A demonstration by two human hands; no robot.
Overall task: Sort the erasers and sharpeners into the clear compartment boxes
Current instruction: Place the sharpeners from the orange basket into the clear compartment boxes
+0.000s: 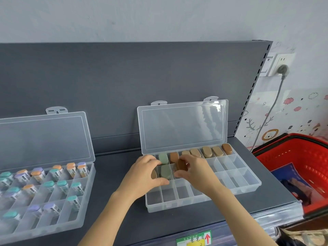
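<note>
The brown eraser [181, 165] is pinched between the thumb and fingers [188, 159] of the right hand [197, 173], held just above the middle row of the clear compartment box [177, 205], about 3 slots in from its left end. It sits slanted in the grip, so its long axis does not yet line up with the slot below, which runs front to back. The next move looks like a short drop straight down with a slight turn of the wrist. The right hand is plainly the nearer one for it.

Just left of it a green eraser [166, 172] stands in the neighbouring slot. The left hand [142, 176] curls over that end of the box, thumb by the green eraser. A brown piece [154, 174] shows under its fingers, but I cannot tell whether it is gripped.

The back row [206, 151] already holds 1 green and several tan and brown erasers, standing on end. The front row is bare. The lid [182, 125] stands open behind.

On the same grey shelf [115, 174], well to the left, a second box [83, 201] holds sharpeners [62, 185] with coloured caps. A red basket [301, 157] sits to the right.
</note>
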